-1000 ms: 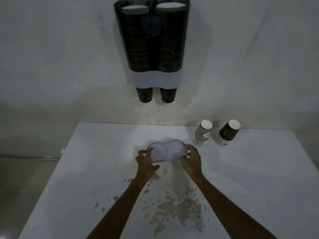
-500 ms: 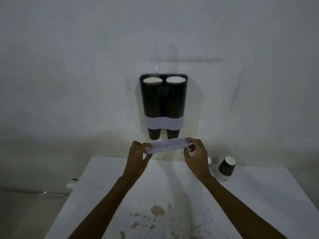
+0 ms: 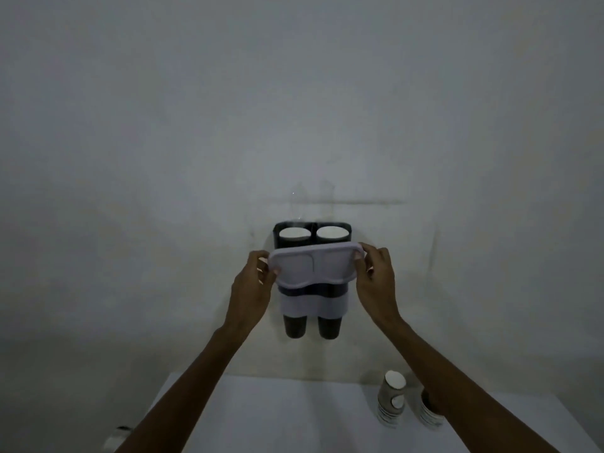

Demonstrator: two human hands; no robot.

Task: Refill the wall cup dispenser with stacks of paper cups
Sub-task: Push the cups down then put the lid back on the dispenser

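Note:
A dark twin-tube cup dispenser (image 3: pixel 312 305) with a pale band hangs on the wall. Both tubes hold stacks of paper cups; white cup mouths (image 3: pixel 332 233) show at the open top and dark cup bottoms (image 3: pixel 295 325) poke out below. I hold the pale double-lobed dispenser lid (image 3: pixel 313 267) in front of the tubes' upper part, tilted toward me. My left hand (image 3: pixel 251 287) grips its left end and my right hand (image 3: pixel 376 277) grips its right end.
A white table (image 3: pixel 277 416) stands below the dispenser. Two short stacks of paper cups (image 3: pixel 392 402) rest at its back right, one partly behind my right forearm. A small pale object (image 3: pixel 117 436) sits by the table's left edge.
Both hands have raised the lid from the table up to the dispenser's upper part. The view has tilted up, so the dispenser sits lower in frame.

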